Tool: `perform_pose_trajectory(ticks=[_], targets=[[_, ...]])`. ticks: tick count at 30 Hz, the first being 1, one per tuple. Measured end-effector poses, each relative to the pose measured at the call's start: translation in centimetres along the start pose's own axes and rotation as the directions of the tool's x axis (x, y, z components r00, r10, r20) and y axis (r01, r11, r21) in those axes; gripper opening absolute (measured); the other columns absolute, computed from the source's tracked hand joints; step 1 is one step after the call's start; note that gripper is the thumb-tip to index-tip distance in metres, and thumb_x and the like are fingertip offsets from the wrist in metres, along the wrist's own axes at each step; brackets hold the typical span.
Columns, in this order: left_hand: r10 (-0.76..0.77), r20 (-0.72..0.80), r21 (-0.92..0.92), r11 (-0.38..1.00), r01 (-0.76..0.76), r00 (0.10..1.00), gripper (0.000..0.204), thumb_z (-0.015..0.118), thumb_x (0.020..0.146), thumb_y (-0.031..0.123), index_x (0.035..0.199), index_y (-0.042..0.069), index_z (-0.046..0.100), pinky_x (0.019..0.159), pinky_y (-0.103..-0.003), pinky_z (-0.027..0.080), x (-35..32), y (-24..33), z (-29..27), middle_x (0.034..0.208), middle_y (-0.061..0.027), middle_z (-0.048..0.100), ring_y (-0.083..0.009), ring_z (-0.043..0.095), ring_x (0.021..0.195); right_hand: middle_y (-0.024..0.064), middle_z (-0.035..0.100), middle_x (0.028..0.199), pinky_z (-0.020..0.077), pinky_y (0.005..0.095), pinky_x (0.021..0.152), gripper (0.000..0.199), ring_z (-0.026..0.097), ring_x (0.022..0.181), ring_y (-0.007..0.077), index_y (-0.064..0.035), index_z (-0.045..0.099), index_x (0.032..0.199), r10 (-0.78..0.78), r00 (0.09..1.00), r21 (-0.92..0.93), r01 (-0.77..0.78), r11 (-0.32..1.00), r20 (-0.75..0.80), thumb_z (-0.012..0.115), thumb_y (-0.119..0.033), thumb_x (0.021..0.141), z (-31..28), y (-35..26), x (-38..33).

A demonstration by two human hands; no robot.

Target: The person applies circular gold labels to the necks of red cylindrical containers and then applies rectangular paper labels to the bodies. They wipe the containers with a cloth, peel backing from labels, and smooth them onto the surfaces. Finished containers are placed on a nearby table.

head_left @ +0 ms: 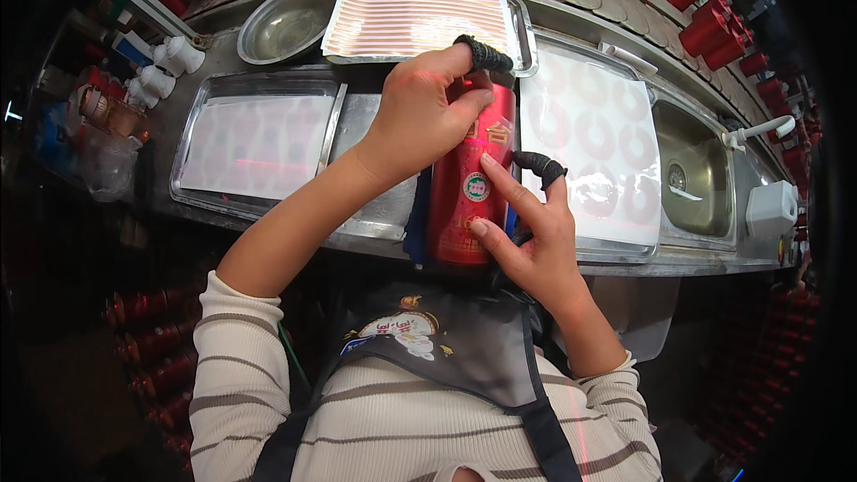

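From the head camera, a tall red cylindrical canister (470,187) stands upright at the near edge of the steel workbench (375,214). The left hand (420,116) wraps closed around its upper part, black cot on the forefinger. The right hand (531,232) presses fingertips against its lower side, beside a metal tray of white sheet with ring stickers (594,156).

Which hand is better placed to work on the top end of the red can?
Probably the left hand: it wraps the red can's upper part, its covered fingertip at the top end. The right hand steadies the lower side.
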State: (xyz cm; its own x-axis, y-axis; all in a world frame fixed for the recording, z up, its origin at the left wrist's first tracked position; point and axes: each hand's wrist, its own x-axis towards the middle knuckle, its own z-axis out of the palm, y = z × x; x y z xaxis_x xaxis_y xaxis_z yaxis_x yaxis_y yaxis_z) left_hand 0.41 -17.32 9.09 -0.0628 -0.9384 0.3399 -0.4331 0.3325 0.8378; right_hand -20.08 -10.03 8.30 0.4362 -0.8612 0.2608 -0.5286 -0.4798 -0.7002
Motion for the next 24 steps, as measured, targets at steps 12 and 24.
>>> perform_pose_trajectory(ticks=[12,24], targets=[[0.203,0.178,0.243,0.939,-0.243,0.963,0.064,0.070,0.089,0.032,0.144,0.008,0.047,0.113,-0.051,0.027,-9.2,0.8,-1.5,0.145,-0.0198,0.045,-0.0381,0.039,0.135,0.0220,0.056,0.121,0.0504,0.0380,0.080,0.066,0.058,0.095,0.0319,-0.0210,0.053,0.147,0.083,0.996,0.047,-0.085,0.995,0.042,0.075,-0.028,0.085,-1.9,0.5,1.5],[0.120,0.207,0.163,0.974,-0.155,0.971,0.073,0.063,0.091,0.039,0.152,0.013,0.034,0.117,-0.057,0.011,-11.6,1.3,0.2,0.161,-0.0138,0.030,-0.0400,0.017,0.148,0.0243,0.051,0.125,0.0544,0.0407,0.077,0.076,0.065,0.085,0.0365,-0.0335,0.045,0.150,0.059,0.985,-0.088,-0.044,0.995,0.164,0.076,-0.041,0.082,-1.8,0.1,3.7]])
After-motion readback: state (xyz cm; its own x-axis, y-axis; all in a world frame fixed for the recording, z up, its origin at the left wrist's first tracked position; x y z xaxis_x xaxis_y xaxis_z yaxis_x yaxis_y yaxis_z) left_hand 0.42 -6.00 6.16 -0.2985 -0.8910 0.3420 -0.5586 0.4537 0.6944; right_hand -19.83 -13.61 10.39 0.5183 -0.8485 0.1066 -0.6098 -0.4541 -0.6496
